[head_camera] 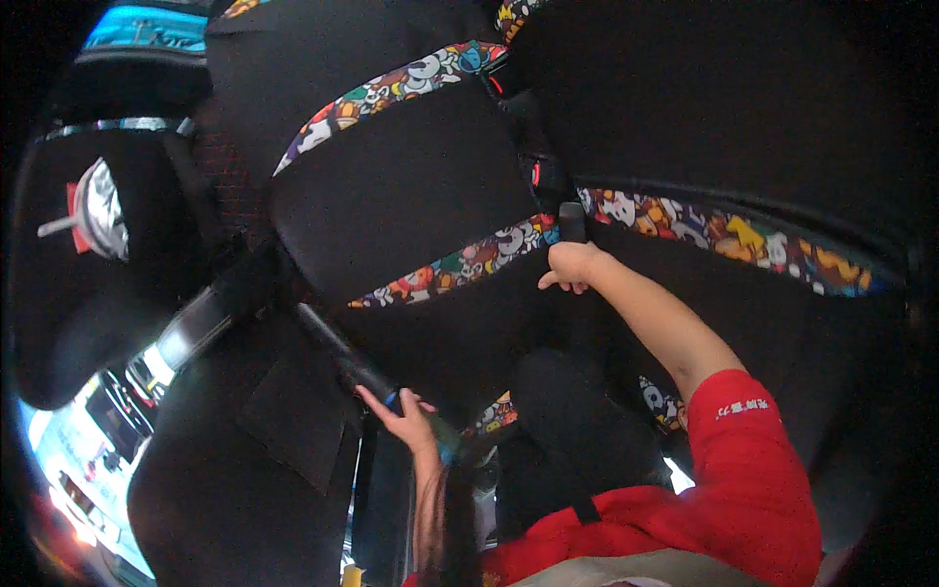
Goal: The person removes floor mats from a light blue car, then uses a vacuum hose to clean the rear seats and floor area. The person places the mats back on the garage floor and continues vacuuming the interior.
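Observation:
I am leaning over a car's black rear seat (pixel 396 176) with cartoon-print trim. My left hand (pixel 411 425) is wrapped around a dark tube-shaped tool (pixel 367 370), which looks like a handheld vacuum with a long nozzle. Its narrow end points up and left, by the seat's front edge; its rear part is blurred. My right hand (pixel 576 265) is closed around the lower end of a black piece (pixel 572 220) at the seat crease, apparently a seat belt buckle. Another buckle with a red button (pixel 536 174) sits just above it.
A printed trim band (pixel 733 238) runs along the backrest. To the left, a silvery object with a pale handle (pixel 101 213) lies on a dark surface. A black seat back (pixel 242 469) stands at lower left, beside a bright opening (pixel 95 469). A blue item (pixel 147 29) is at the top left.

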A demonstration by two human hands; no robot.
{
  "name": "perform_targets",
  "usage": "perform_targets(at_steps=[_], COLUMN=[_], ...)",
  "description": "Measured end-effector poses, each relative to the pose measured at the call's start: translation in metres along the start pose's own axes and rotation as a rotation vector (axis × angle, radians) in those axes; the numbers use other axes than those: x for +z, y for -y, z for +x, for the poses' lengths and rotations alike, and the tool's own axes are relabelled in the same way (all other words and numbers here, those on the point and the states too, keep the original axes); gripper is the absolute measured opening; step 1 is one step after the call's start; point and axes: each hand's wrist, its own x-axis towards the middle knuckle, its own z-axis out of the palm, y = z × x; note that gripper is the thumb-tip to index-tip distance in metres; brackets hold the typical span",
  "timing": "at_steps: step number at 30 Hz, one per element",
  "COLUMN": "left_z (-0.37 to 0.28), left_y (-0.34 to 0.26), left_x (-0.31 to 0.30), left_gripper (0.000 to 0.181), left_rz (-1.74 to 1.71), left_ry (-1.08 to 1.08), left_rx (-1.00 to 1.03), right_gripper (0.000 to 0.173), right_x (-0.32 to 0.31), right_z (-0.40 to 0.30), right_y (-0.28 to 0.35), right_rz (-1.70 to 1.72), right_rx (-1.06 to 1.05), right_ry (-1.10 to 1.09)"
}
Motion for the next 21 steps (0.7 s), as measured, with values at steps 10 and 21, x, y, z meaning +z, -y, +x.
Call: perform_targets(at_steps=[10,21], left_z=[-0.03,0.159], left_y=[-0.174,-0.274], left_x=[0.23,0.175], left_gripper=[0.075,0.076], left_rz=[0.797,0.13], left_ry=[0.662,0.051], left_rx=[0.12,0.063], right_gripper=[0.046,0.053], right_x=[0.005,0.011], right_z=[0.015,0.024], right_y=[0.0,-0.007], right_rz=[0.045,0.161], right_rx=[-0.1,-0.028], right_ry=[-0.04,-0.083])
